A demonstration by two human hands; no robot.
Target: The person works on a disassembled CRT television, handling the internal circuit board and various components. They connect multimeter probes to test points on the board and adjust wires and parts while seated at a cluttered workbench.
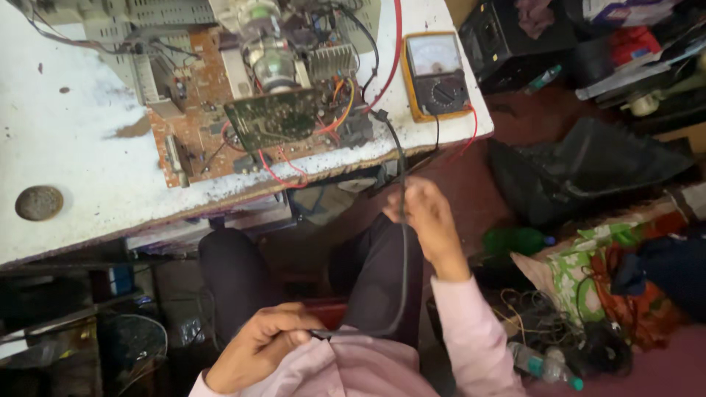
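Bench (66, 147): white and worn, with a round metal lid (39, 203) at its left.
Left hand (261, 344): low over the lap, fingers curled shut on the near end of the cable (404, 250).
Board (243, 110): open circuit boards lying bare on the bench, wires loose.
Cable: black, runs from the board edge down through both hands, slack.
Right hand (425, 213): raised below the bench edge, pinching the cable.
Meter (435, 73): yellow, on the bench, leads trailing, not being used.
Progress: cable gripped, no probing visible.

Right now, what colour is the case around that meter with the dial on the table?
Yellow-orange, around a dark face: the analog multimeter shows best in the head view.
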